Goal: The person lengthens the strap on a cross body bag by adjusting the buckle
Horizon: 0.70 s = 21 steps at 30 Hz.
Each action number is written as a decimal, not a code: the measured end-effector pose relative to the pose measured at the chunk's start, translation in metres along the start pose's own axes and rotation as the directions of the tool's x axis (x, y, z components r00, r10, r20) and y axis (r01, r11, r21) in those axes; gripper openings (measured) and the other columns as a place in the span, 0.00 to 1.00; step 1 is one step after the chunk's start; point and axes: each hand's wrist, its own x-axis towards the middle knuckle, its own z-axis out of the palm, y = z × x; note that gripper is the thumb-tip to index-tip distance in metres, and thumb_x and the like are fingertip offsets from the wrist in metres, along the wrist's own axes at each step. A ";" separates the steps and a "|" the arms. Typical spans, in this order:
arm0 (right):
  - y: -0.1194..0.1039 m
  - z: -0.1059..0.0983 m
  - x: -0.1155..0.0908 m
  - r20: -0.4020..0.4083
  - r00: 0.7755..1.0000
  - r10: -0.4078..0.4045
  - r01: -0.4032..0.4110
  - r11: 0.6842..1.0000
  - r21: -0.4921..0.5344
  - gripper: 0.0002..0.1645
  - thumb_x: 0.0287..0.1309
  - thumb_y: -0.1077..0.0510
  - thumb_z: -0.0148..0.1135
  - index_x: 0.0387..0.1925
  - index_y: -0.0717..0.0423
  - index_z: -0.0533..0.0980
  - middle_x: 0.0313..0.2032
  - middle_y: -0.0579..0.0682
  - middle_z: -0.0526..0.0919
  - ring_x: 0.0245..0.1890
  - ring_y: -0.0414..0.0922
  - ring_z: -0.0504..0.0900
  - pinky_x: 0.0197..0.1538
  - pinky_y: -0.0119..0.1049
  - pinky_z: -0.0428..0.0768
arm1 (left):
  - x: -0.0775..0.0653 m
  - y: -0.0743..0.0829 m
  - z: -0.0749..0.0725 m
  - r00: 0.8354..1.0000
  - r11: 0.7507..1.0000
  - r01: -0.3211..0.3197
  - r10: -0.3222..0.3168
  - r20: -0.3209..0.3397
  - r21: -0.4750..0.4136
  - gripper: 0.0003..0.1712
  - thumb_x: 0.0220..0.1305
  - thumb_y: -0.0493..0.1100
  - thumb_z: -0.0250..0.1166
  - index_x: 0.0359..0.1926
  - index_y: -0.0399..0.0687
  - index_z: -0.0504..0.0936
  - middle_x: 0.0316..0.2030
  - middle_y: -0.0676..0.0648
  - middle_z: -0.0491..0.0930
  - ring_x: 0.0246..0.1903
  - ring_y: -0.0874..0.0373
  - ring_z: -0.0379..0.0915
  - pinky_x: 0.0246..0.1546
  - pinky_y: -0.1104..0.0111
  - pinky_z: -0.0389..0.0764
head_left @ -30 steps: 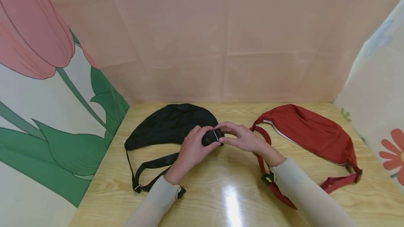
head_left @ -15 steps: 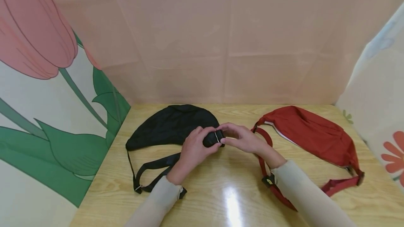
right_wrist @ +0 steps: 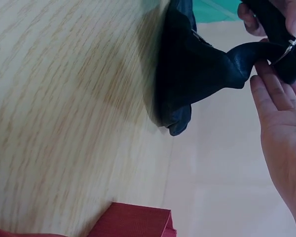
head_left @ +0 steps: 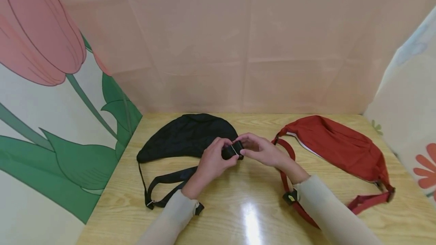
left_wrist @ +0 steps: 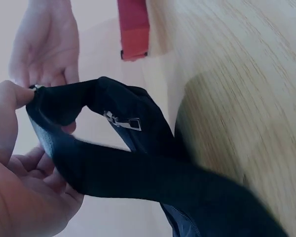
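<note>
A black waist bag (head_left: pixel 187 137) lies on the wooden table, its strap raised at the right end. Both hands meet there at a thin metal slider (right_wrist: pixel 291 47) on the black strap (left_wrist: pixel 123 173). My left hand (head_left: pixel 212 158) pinches the strap beside the slider, thumb in front and fingers behind. From the other side, my right hand (head_left: pixel 262 151) holds the strap between thumb and fingers. In the right wrist view, its fingers lie under the strap. A zipper pull (left_wrist: pixel 126 122) hangs on the bag in the left wrist view.
A red waist bag (head_left: pixel 335 144) lies at the right, with its red strap (head_left: pixel 287 150) and a black buckle (head_left: pixel 290 197) near my right sleeve. The black bag's loose strap (head_left: pixel 170 177) loops on the table (head_left: pixel 112 218) at left. Cloth-covered walls enclose the back and sides.
The hands stay together at the slider; the held strap has turned and shifted slightly between the fingers. The whole head view has drifted a little. Both bags stay in place.
</note>
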 end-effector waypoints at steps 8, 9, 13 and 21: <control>0.002 -0.001 -0.002 -0.031 0.998 0.053 -0.052 0.998 0.036 0.23 0.71 0.54 0.61 0.64 0.52 0.72 0.60 0.55 0.78 0.61 0.54 0.77 0.60 0.42 0.78 | -0.002 -0.002 0.004 0.999 0.999 0.026 -0.025 0.022 -0.038 0.30 0.62 0.60 0.72 0.59 0.52 0.78 0.51 0.51 0.77 0.46 0.58 0.74 0.48 0.63 0.77; 0.002 -0.001 -0.003 -0.031 0.998 0.057 -0.055 0.998 0.040 0.23 0.71 0.53 0.61 0.64 0.51 0.72 0.61 0.55 0.78 0.62 0.55 0.77 0.61 0.44 0.77 | -0.002 -0.002 0.004 1.000 0.999 0.014 -0.014 0.008 -0.042 0.29 0.62 0.60 0.72 0.59 0.52 0.78 0.51 0.51 0.77 0.46 0.58 0.74 0.48 0.63 0.77; 0.000 -0.002 -0.002 -0.027 0.998 0.048 -0.046 0.996 0.076 0.23 0.71 0.53 0.61 0.65 0.50 0.71 0.64 0.54 0.74 0.65 0.57 0.75 0.63 0.54 0.75 | -0.001 -0.004 0.007 0.998 0.999 -0.033 0.032 -0.047 -0.037 0.28 0.62 0.58 0.72 0.59 0.54 0.78 0.49 0.51 0.77 0.44 0.58 0.74 0.46 0.64 0.77; 0.001 0.000 -0.004 -0.013 0.999 0.043 -0.041 0.986 0.161 0.24 0.74 0.54 0.57 0.67 0.51 0.68 0.66 0.56 0.71 0.68 0.60 0.70 0.66 0.60 0.69 | 0.000 -0.006 0.011 0.995 0.998 -0.047 0.043 -0.087 -0.041 0.25 0.61 0.52 0.72 0.58 0.53 0.78 0.50 0.51 0.79 0.45 0.57 0.74 0.48 0.62 0.79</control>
